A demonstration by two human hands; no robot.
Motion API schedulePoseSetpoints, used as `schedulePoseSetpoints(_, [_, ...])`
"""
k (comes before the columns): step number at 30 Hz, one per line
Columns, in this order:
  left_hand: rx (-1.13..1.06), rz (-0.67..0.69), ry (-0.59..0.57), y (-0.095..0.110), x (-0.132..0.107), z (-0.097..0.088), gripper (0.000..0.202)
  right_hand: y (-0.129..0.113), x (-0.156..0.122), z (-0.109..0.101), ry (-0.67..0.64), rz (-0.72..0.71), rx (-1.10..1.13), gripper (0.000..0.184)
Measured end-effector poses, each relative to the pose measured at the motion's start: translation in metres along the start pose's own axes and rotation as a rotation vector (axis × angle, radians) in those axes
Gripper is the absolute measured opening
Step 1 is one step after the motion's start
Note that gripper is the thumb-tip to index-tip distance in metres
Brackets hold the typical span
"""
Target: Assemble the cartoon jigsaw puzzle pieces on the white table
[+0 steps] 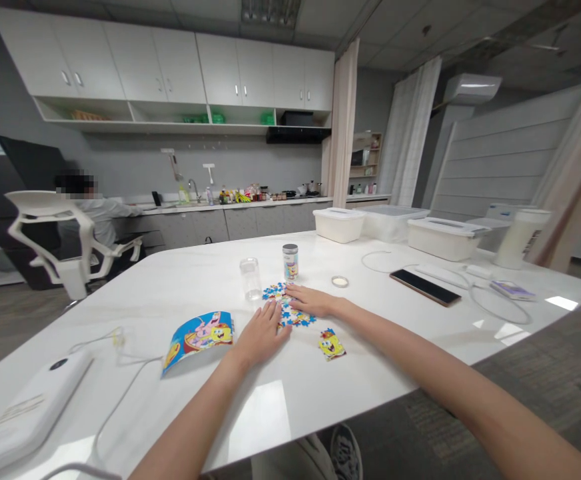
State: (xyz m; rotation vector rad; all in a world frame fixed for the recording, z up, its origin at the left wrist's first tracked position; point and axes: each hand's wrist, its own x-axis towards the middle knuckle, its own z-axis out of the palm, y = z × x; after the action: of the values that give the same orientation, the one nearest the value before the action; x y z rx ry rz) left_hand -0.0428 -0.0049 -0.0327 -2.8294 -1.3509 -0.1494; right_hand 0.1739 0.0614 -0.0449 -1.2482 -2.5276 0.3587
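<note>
Loose jigsaw puzzle pieces (298, 319), blue, white and yellow, lie heaped on the white table. My left hand (263, 333) rests flat at the near left side of the heap, fingers stretched out. From the right, my right hand (310, 300) reaches over the pieces with its fingers spread on them. A joined yellow cartoon section (331, 344) lies to the right, apart from both hands. Left of my left hand is a curled picture sheet (200, 337) with cartoon figures. Behind the heap stand a clear open jar (251, 280) and a lidded jar (290, 263).
A round lid (340, 281) lies right of the jars. Farther right are a phone (425, 287), a white cable and a tumbler (523, 237). White bins (338, 225) line the back edge. A power bank (30, 407) with cables sits front left. Someone sits beyond the table at left.
</note>
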Motion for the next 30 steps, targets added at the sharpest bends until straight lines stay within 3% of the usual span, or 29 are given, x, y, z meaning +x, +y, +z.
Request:
schedulePoseSetpoints(3, [0.01, 0.014, 0.019, -0.002, 0.0, 0.004, 0.065, 0.001, 0.011, -0.001, -0.005, -0.103, -0.005, 0.054])
schedulePoseSetpoints(8, [0.165, 0.136, 0.133, -0.001, 0.006, -0.002, 0.057, 0.006, 0.018, 0.004, 0.07, -0.128, 0.049, 0.047])
schedulePoseSetpoints(13, [0.364, 0.331, 0.129, 0.001, 0.038, -0.017, 0.045, 0.009, 0.018, 0.009, 0.178, -0.104, 0.034, 0.035])
schedulePoseSetpoints(18, [0.432, 0.437, 0.11, -0.008, 0.069, -0.017, 0.037, 0.011, 0.011, 0.007, 0.183, -0.074, 0.048, 0.036])
schedulePoseSetpoints(30, [0.389, 0.316, 0.235, -0.012, 0.051, -0.012, 0.039, 0.003, 0.0, -0.004, 0.165, -0.077, -0.048, 0.034])
